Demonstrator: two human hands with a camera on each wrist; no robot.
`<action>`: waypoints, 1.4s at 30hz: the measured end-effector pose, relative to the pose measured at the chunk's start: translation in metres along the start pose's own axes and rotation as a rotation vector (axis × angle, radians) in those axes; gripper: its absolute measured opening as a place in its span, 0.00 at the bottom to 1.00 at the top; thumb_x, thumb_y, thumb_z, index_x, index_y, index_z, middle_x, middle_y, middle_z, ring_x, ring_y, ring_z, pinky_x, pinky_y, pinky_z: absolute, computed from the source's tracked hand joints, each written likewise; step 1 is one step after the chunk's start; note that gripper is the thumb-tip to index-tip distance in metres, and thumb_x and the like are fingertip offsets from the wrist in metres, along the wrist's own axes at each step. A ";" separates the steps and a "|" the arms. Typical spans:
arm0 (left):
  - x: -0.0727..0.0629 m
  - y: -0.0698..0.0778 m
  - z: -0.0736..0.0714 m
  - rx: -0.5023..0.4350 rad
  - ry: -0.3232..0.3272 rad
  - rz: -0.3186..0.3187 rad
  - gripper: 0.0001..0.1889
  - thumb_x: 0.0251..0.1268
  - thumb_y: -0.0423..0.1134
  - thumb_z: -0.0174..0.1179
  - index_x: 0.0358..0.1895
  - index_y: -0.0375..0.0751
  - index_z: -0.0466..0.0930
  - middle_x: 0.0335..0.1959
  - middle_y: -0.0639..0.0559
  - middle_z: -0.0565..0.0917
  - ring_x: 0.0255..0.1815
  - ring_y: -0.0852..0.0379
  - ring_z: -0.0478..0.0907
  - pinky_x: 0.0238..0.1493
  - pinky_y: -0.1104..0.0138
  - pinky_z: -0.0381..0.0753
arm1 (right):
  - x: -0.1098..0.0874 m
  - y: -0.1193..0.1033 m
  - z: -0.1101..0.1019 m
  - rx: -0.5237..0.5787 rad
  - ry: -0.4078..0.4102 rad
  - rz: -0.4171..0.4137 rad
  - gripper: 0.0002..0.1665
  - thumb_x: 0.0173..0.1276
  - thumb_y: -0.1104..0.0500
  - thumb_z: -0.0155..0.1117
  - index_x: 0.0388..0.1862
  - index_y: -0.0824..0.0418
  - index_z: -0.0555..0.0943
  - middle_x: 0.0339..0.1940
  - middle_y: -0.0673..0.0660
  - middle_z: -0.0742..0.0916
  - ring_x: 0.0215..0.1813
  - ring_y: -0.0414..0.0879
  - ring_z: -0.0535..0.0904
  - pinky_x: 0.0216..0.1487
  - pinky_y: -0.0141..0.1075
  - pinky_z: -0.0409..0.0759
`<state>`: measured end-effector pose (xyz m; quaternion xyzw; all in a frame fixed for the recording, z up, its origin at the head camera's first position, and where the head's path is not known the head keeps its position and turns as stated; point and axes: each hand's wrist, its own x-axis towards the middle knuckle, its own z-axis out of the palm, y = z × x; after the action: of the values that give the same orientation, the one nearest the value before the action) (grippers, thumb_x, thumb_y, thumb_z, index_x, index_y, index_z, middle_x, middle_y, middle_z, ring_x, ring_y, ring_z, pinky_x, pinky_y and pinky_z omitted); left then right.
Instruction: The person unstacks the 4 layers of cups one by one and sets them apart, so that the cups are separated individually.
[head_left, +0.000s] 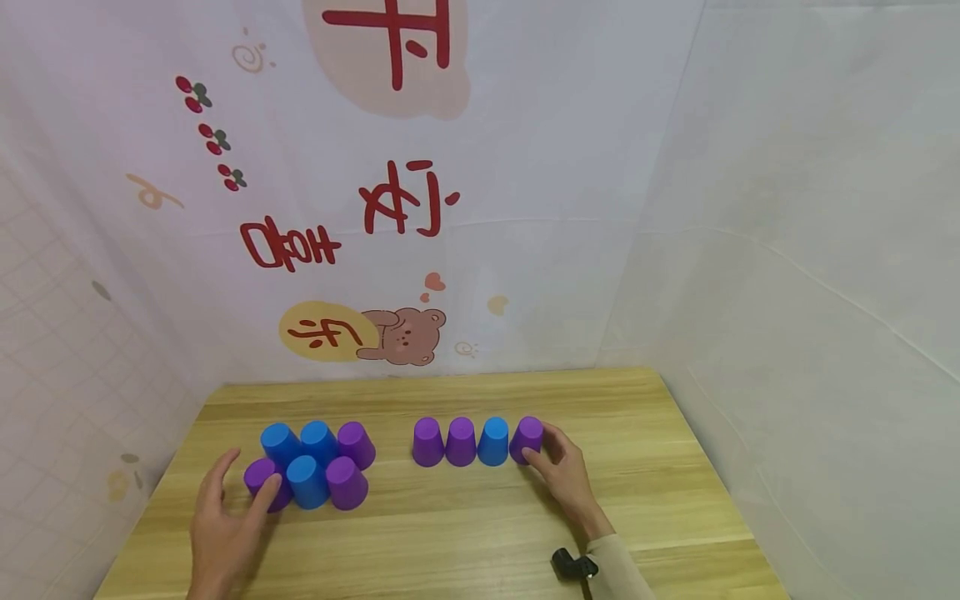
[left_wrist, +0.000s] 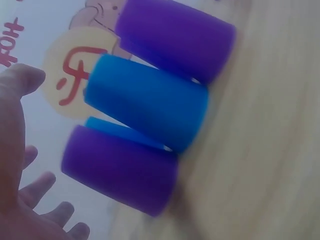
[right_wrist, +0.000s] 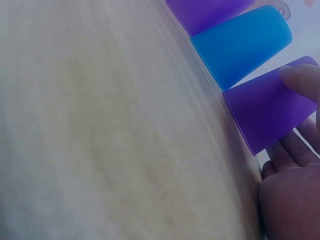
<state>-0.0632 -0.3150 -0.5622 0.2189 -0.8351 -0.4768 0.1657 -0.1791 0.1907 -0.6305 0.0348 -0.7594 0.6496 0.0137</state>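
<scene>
On the left of the table, two rows of upside-down cups stand close together. The front row has a purple cup (head_left: 259,479), a blue cup (head_left: 308,483) and another purple cup (head_left: 347,485); the back row has two blue cups (head_left: 319,442) and a purple one (head_left: 357,447). My left hand (head_left: 223,529) is spread around the front-left purple cup, its fingers off the cup in the left wrist view. To the right, several cups form one line, including a blue cup (head_left: 494,443). My right hand (head_left: 566,482) holds the end purple cup (right_wrist: 267,107), thumb on its near side.
The wooden table (head_left: 465,546) meets a white printed cloth (head_left: 540,208) at the back and sides. A black device (head_left: 573,565) is at the right wrist, by the sleeve (head_left: 618,567). Bare wood separates the two cup groups.
</scene>
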 end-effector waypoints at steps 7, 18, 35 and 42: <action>-0.001 0.018 -0.001 -0.064 0.006 0.093 0.45 0.77 0.47 0.75 0.91 0.49 0.62 0.94 0.41 0.61 0.96 0.32 0.53 0.94 0.28 0.48 | 0.001 0.000 -0.001 0.007 -0.001 0.003 0.35 0.75 0.62 0.80 0.78 0.63 0.80 0.79 0.65 0.85 0.87 0.64 0.75 0.82 0.22 0.72; -0.007 0.049 0.012 -0.116 -0.068 0.241 0.46 0.70 0.38 0.78 0.89 0.47 0.66 0.92 0.39 0.64 0.93 0.32 0.57 0.92 0.25 0.51 | 0.000 -0.001 -0.001 0.017 -0.001 0.010 0.36 0.75 0.62 0.80 0.78 0.63 0.79 0.80 0.65 0.84 0.88 0.63 0.74 0.78 0.18 0.71; -0.019 0.086 0.048 -0.116 -0.189 0.420 0.46 0.68 0.39 0.80 0.88 0.55 0.68 0.92 0.42 0.64 0.92 0.26 0.58 0.80 0.15 0.60 | 0.000 0.000 0.001 0.008 0.009 -0.020 0.35 0.75 0.62 0.80 0.77 0.64 0.80 0.78 0.67 0.85 0.86 0.66 0.75 0.83 0.26 0.74; -0.024 0.098 0.072 -0.110 -0.215 0.519 0.47 0.65 0.39 0.82 0.87 0.52 0.69 0.90 0.42 0.67 0.90 0.29 0.63 0.79 0.20 0.68 | 0.001 0.001 0.001 0.022 0.006 0.001 0.35 0.74 0.62 0.81 0.77 0.62 0.81 0.79 0.64 0.85 0.87 0.63 0.75 0.81 0.22 0.72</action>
<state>-0.0985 -0.2064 -0.5136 -0.0630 -0.8488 -0.4835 0.2043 -0.1798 0.1900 -0.6316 0.0328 -0.7523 0.6578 0.0151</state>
